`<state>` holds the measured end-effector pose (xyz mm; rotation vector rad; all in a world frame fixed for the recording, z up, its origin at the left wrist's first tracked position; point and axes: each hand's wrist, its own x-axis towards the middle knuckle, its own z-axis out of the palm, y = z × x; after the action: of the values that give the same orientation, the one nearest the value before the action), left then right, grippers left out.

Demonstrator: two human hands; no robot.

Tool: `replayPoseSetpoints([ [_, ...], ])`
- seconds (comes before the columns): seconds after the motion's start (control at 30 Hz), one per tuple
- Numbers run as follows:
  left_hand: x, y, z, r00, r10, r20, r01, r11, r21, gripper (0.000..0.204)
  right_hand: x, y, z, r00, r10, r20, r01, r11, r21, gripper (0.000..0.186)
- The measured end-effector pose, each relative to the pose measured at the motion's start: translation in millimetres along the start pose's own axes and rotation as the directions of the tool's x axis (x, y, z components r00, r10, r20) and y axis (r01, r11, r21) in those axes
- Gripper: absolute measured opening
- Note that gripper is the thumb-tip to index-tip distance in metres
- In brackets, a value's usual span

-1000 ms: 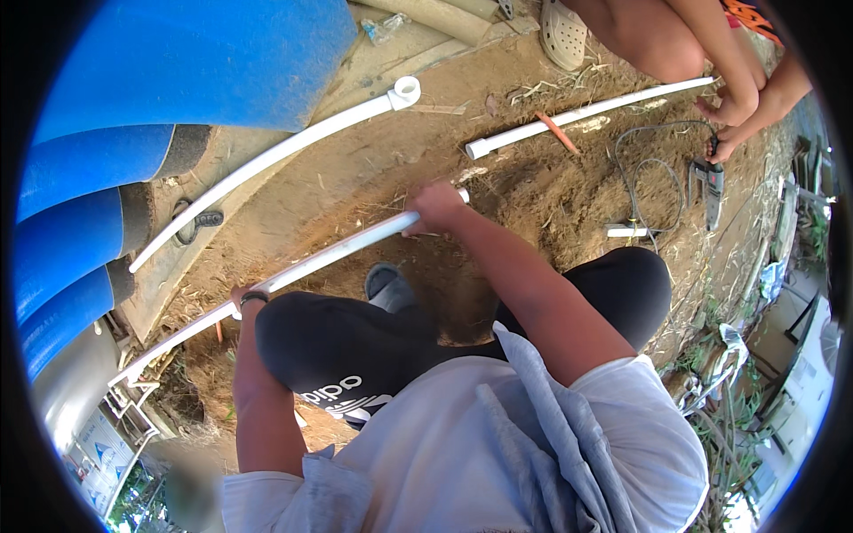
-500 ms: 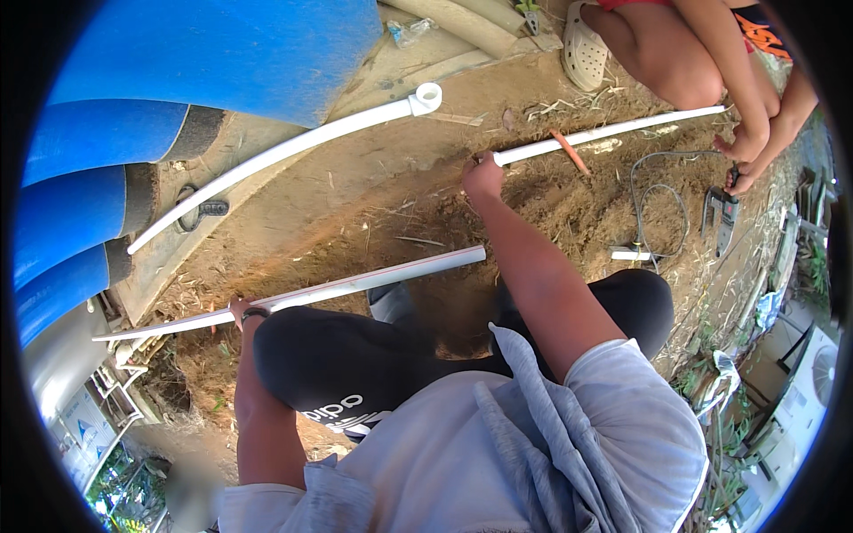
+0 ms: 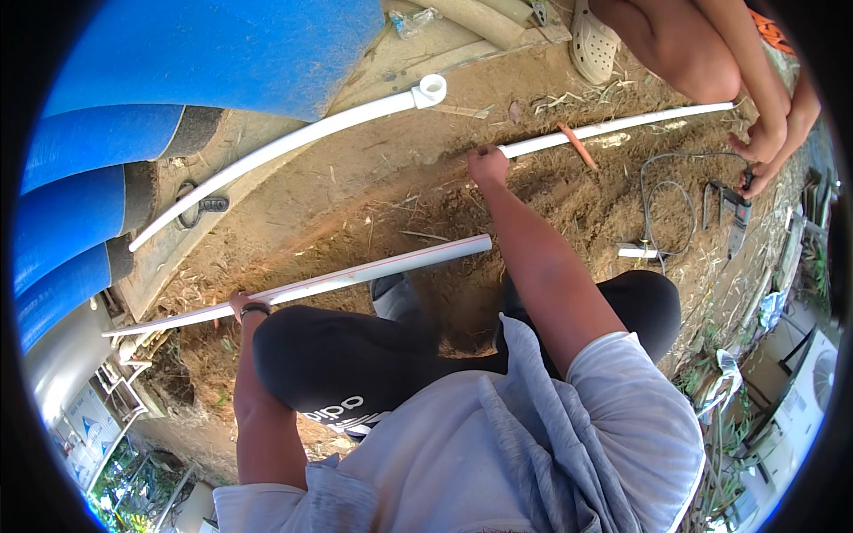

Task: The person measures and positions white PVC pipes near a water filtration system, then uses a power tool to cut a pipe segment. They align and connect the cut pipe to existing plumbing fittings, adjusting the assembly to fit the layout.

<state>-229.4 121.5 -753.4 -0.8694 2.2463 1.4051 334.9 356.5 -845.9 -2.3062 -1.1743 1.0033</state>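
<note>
My left hand (image 3: pixel 244 305) is closed around a long white plastic pipe with a thin red line (image 3: pixel 382 270), which slants across in front of my knees. Farther off, my right hand (image 3: pixel 489 166) grips the near end of a thinner white pipe (image 3: pixel 631 126) lying along the dug soil. An orange stick (image 3: pixel 578 147) crosses that thinner pipe. At its far end crouches another person, whose hand (image 3: pixel 757 178) is on a grey power tool with a blade-like tip (image 3: pixel 737 222).
A white pipe with a ring-shaped fitting (image 3: pixel 429 91) leans along the concrete edge at left. Big blue pipes (image 3: pixel 98 142) and a sandal (image 3: pixel 204 205) are there too. A cable (image 3: pixel 646 191) loops over the soil by a short white pipe piece (image 3: pixel 638 252).
The view has shifted slightly. Both my hands keep their hold, and the striped pipe's right end sits a little higher in view.
</note>
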Motion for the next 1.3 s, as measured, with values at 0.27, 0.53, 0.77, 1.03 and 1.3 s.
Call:
replayPoseSetpoints([
  [0.27, -21.5, 3.1, 10.1, 0.999, 0.032, -0.027, -0.035, 0.995, -0.088, 0.041, 30.3, 20.1, 33.7, 0.991, 0.119, -0.060, -0.109, 0.982, 0.158, 0.039],
  [0.53, -7.9, 12.1, -18.3, 1.000, -0.006, -0.022, 0.004, 0.998, -0.064, 0.031, 10.3, -13.7, 34.7, 0.813, 0.529, 0.241, -0.580, 0.703, 0.412, 0.039],
  [0.77, -16.4, 15.5, -0.6, 0.999, 0.006, -0.031, -0.007, 0.999, -0.041, 0.029, -0.7, 51.7, 55.5, 0.789, 0.206, 0.579, -0.146, 0.978, -0.149, 0.032],
  [1.03, -8.5, 9.1, -7.4, 0.998, 0.045, 0.034, -0.041, 0.995, -0.093, 0.030, -104.6, -85.4, 16.8, 0.457, -0.151, 0.876, 0.716, 0.647, -0.262, 0.032],
  [1.3, 52.6, 10.9, 1.2, 0.999, 0.027, 0.024, -0.021, 0.973, -0.230, 0.026, -160.7, -130.2, -16.7, 0.513, 0.032, 0.858, 0.697, 0.568, -0.438, 0.047],
])
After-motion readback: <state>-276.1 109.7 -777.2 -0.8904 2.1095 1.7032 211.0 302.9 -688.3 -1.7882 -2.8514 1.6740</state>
